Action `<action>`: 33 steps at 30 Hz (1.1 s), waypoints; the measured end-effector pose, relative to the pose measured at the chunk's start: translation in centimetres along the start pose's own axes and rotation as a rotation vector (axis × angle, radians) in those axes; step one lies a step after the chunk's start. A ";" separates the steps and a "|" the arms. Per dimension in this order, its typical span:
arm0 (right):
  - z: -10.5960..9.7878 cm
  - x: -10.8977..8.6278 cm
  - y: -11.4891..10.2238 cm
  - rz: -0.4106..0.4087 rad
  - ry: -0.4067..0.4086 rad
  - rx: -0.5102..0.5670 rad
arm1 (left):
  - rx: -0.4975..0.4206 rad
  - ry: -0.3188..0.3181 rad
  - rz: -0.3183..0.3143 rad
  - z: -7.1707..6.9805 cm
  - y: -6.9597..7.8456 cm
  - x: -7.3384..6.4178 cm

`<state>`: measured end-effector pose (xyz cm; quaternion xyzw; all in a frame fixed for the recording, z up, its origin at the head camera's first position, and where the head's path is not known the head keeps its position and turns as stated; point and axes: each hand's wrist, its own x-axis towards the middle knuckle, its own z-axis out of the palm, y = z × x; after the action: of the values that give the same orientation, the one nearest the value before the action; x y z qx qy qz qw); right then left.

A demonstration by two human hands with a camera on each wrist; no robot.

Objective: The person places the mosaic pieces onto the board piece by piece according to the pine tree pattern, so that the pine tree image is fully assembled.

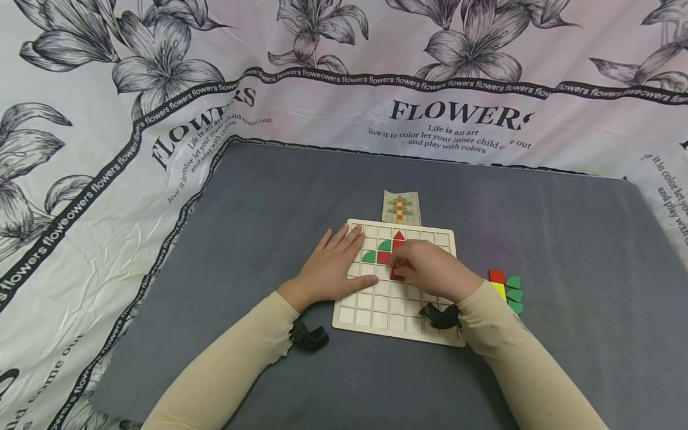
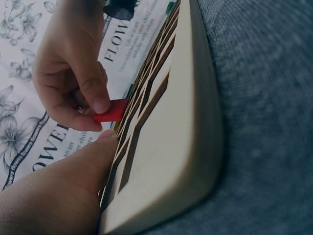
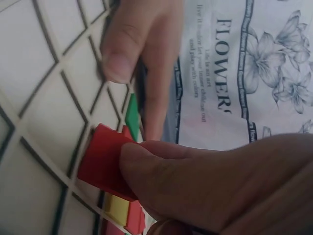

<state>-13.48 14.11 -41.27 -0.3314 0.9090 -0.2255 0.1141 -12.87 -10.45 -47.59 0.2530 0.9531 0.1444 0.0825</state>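
My right hand pinches a red square tile between thumb and fingers over the middle of a pale wooden grid board. In the left wrist view that red tile tilts against the grid. My left hand lies spread on the board's left side, its fingers straight and the thumb pointing right. Set in the grid are a red triangle, green quarter-round tiles and a red square. The right wrist view also has a yellow tile beside the held one. My right hand hides part of the pattern.
Behind the board lies a small pattern card with a tree-like design. To the right, loose red, yellow and green tiles sit on the grey table, partly behind the right sleeve. A flower-print cloth hangs around the table.
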 end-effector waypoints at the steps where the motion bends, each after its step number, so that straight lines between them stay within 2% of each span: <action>1: 0.1 0.0 0.0 -0.002 -0.001 -0.002 | 0.004 0.001 0.000 0.0 0.0 0.0; 12: 0.2 0.2 0.0 0.052 0.004 -0.027 | 0.003 -0.004 0.001 -0.4 0.1 -0.1; 18: 0.5 0.2 0.2 0.036 0.006 -0.024 | 0.004 0.003 0.000 -0.4 0.2 -0.1; 25: 0.9 -0.3 0.4 0.036 0.005 -0.007 | 0.001 -0.018 -0.003 0.0 0.3 -0.2; 33: 0.5 -1.1 0.6 0.069 0.012 -0.005 | -0.005 -0.006 -0.002 0.0 0.2 -0.1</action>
<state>-12.80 15.11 -41.91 -0.2988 0.9212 -0.2211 0.1155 -12.65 -10.30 -47.53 0.2523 0.9527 0.1461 0.0863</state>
